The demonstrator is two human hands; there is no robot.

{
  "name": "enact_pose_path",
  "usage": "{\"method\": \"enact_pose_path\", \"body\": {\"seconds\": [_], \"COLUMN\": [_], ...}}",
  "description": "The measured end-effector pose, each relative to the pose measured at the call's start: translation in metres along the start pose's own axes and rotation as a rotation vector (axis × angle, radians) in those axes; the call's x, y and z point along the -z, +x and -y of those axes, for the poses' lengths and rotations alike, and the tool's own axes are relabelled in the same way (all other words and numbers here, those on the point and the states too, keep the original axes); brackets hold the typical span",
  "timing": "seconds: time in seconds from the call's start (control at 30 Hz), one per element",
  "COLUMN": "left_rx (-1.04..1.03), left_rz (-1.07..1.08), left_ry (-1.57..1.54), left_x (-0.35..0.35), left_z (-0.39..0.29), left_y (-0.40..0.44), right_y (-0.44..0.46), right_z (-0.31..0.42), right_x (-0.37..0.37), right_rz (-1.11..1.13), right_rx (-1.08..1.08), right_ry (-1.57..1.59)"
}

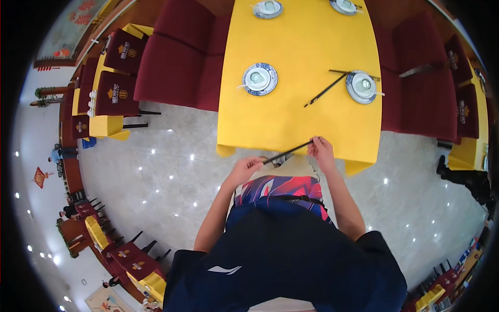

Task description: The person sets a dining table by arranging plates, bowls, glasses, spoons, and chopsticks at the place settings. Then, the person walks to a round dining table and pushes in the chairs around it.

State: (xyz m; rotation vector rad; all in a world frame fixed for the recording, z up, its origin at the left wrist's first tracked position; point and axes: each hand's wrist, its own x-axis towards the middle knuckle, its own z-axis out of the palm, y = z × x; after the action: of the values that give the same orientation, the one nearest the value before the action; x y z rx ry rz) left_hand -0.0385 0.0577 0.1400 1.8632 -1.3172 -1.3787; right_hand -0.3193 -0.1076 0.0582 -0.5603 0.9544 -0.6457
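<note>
My left hand (246,169) and my right hand (320,151) hold dark chopsticks (287,152) between them, one end in each hand, just off the near edge of the yellow-covered table (291,122). Whether it is one chopstick or a pair pressed together is hard to tell. On the cloth beyond my right hand, another dark chopstick (325,91) lies slanted. One more (339,71) lies crosswise at the top of the right place setting's patterned plate (356,99). A matching plate (270,89) with a bowl, spoon and glass sits at the left.
Two further settings (270,15) (343,6) stand at the table's far end. Dark red seats (182,67) (423,99) flank the table. Other yellow-covered tables (106,126) are at both sides, and people are visible in the distance at the left.
</note>
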Motion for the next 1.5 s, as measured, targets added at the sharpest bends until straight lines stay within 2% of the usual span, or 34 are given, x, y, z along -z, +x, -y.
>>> {"method": "enact_pose_path", "body": {"seconds": [0.07,0.1,0.17,0.2,0.33,0.4,0.47,0.6,0.7,0.77,0.87,0.97,1.03,1.2,1.27,1.33,1.43,1.5], "left_rx": [0.103,0.104,0.216,0.206,0.049,-0.024,-0.052,-0.01,0.066,0.021,-0.056,-0.003,-0.026,-0.043,-0.021,-0.037,-0.061,0.007], "left_rz": [-0.22,-0.203,-0.278,-0.264,-0.441,-0.445,-0.423,-0.374,-0.312,-0.391,-0.355,-0.341,-0.343,-0.348,-0.319,-0.285,-0.219,-0.154], "left_ry": [-0.346,-0.346,-0.586,-0.589,-0.5,-0.6,-0.564,-0.722,-0.67,-0.422,-0.352,-0.369,-0.304,-0.106,0.118,0.146,0.133,-0.062], "left_x": [0.002,0.007,0.029,0.042,0.108,0.141,0.172,0.212,0.226,0.216,0.206,0.199,0.201,0.208,0.213,0.217,0.225,0.234], "left_z": [0.016,0.016,0.012,0.008,-0.004,0.011,0.018,0.04,0.071,0.097,0.107,0.12,0.112,0.099,0.095,0.103,0.114,0.117], "left_y": [0.007,0.012,0.031,0.047,0.128,0.181,0.227,0.311,0.361,0.384,0.389,0.398,0.398,0.399,0.397,0.4,0.401,0.401], "right_y": [0.009,0.015,0.021,0.031,0.093,0.128,0.161,0.234,0.283,0.299,0.317,0.315,0.321,0.325,0.325,0.325,0.318,0.313], "right_z": [0.01,0.021,0.043,0.051,0.067,0.085,0.093,0.104,0.093,0.078,0.058,0.045,0.034,0.022,0.02,0.016,0.017,0.021], "right_x": [-0.01,-0.015,-0.038,-0.05,-0.09,-0.121,-0.147,-0.177,-0.178,-0.163,-0.145,-0.139,-0.129,-0.131,-0.13,-0.124,-0.129,-0.133], "right_rz": [0.004,0.026,-0.009,-0.026,-0.052,-0.068,-0.09,-0.166,-0.211,-0.26,-0.319,-0.394,-0.4,-0.455,-0.47,-0.386,-0.403,-0.412], "right_rx": [-0.019,-0.017,-0.023,-0.034,0.063,0.147,0.196,0.219,0.192,0.159,0.054,0.026,-0.032,-0.011,0.004,-0.03,-0.025,-0.021], "right_ry": [-0.011,-0.044,-0.027,-0.01,0.119,0.159,0.176,0.211,0.207,0.18,0.222,0.263,0.255,0.307,0.315,0.31,0.29,0.284]}}
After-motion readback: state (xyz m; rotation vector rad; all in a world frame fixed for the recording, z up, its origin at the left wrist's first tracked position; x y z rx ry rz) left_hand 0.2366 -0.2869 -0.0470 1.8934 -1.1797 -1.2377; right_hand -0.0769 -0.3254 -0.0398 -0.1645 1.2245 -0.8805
